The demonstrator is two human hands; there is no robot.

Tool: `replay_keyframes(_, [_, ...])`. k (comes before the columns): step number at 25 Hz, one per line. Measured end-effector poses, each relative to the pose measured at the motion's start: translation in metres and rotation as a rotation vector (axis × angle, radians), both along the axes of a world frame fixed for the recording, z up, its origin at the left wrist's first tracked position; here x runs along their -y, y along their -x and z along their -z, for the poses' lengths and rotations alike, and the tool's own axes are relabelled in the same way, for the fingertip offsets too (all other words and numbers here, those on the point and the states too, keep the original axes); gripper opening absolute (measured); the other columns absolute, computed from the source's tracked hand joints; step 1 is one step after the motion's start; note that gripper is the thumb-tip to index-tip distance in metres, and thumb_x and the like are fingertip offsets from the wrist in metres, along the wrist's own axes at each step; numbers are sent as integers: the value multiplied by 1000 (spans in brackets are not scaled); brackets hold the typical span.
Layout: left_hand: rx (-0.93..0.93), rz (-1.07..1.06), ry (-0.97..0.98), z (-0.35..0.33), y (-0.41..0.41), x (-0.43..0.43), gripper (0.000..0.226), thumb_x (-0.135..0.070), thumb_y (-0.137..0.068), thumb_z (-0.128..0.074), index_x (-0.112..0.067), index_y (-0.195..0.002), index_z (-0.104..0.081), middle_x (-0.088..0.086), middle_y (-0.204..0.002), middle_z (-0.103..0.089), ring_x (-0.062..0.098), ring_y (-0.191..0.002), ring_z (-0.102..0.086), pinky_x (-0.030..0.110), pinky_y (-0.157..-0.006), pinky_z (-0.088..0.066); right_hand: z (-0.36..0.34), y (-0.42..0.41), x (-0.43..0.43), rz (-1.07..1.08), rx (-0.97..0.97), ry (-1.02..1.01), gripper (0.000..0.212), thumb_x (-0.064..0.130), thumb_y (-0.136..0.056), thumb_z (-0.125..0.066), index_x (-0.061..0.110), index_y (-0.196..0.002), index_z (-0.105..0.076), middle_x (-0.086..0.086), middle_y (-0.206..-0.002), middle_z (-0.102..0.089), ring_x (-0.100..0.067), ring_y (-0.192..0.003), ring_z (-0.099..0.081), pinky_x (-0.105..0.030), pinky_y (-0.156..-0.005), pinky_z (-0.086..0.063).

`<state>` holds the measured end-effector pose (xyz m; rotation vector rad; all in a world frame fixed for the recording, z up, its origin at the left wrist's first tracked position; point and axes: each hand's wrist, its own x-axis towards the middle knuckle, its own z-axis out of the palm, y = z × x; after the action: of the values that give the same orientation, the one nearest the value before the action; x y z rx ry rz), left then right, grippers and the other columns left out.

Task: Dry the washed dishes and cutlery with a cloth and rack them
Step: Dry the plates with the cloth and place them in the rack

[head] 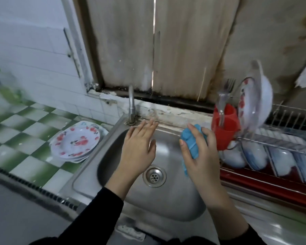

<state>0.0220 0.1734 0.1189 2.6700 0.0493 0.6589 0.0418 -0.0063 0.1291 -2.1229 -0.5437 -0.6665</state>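
**Cloth ready, free hand over the sink**

Gripping a crumpled blue cloth (193, 144) in the curled right hand (201, 156), above the right side of the stainless steel sink (170, 195). Held close to the rack, probably so that wiping and racking can be done on the same side. Holding nothing in the left hand (140, 147), which is spread flat over the basin just in front of the metal tap (131, 103). Hands apart, neither touching a dish.

Next move, at a guess: a reach left to the stack of white plates with red flowers (76, 142). Lying flat on the green-and-white checked tile counter (21, 142), just beside the sink, seemingly awaiting the cloth.

On the right, in the wire dish rack (279, 144) over a red drip tray (272, 188):
- upright dishes (251, 106), stood on edge, presumably to drain and save room
- a red plastic cup (226, 131) at the near corner, with metal forks (229, 84) tines up

Too blurred on that side for counting pieces. Judging by the stack, well begun but not finished.
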Motion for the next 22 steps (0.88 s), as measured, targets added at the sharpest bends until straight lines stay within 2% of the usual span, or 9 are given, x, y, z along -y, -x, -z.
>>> replay_keyframes(2, [-34, -38, -9, 11, 19, -30, 58, -26, -87, -40, -22, -144, -42, -5, -152, -39, 14, -143, -29, 34, -116, -13, 15, 11, -29, -24, -69, 48, 43, 30, -94, -60, 20, -135, -55, -9, -130, -46, 2, -105, -38, 0, -86, -25])
replay_keyframes(5, [-97, -63, 15, 27, 45, -84, 59, -26, -84, -42, -22, -143, -45, -4, -152, -39, 17, -143, -31, 41, -117, -17, 37, 29, -86, -67, -192, 59, 43, 27, -92, -63, 23, -134, -56, -5, -128, -47, 4, -97, -40, -13, -80, -33])
replay_keyframes(7, [-132, -86, 16, 39, 59, -123, 58, -26, -84, -41, -22, -141, -47, -3, -151, -41, 18, -142, -32, 42, -116, -21, 52, 38, -127, -103, -223, 39, 40, 22, -90, -66, 19, -129, -60, -7, -121, -50, 4, -94, -41, -12, -79, -33])
replay_keyframes(11, [-289, -119, 32, 73, 75, -202, 52, -19, -93, -46, -24, -144, -42, -5, -154, -35, 14, -145, -24, 39, -118, -17, 74, 48, -212, -138, -289, 39, 37, 22, -89, -68, 19, -125, -63, -5, -117, -50, 1, -90, -44, -12, -78, -34])
replay_keyframes(15, [-379, -189, 74, 110, 68, -261, 51, -16, -95, -45, -24, -145, -41, -3, -152, -40, 16, -143, -28, 35, -116, -20, 86, 35, -278, -198, -411, 69, 37, 26, -91, -65, 21, -127, -61, -3, -119, -48, -16, -100, -53, -31, -83, -47])
replay_keyframes(18, [-467, -249, 157, 144, 50, -298, 44, -18, -97, -45, -20, -142, -46, 2, -144, -50, 21, -135, -41, 32, -109, -29, 92, 14, -318, -237, -473, 86, 37, 25, -91, -65, 18, -127, -61, -6, -118, -49, -17, -104, -52, -28, -89, -43])
replay_keyframes(20, [-520, -257, 177, 164, 36, -319, 43, -19, -97, -46, -17, -140, -47, 4, -139, -55, 23, -128, -48, 32, -104, -34, 97, -3, -339, -264, -505, 90, 36, 24, -90, -65, 17, -125, -62, -4, -115, -49, -16, -104, -52, -21, -86, -38])
replay_keyframes(22, [-539, -243, 176, 180, 23, -335, 41, -20, -98, -46, -16, -139, -49, 3, -135, -57, 22, -125, -50, 31, -102, -33, 103, -19, -357, -293, -532, 91, 35, 25, -91, -65, 19, -125, -62, 2, -111, -47, -13, -103, -51, -14, -83, -32])
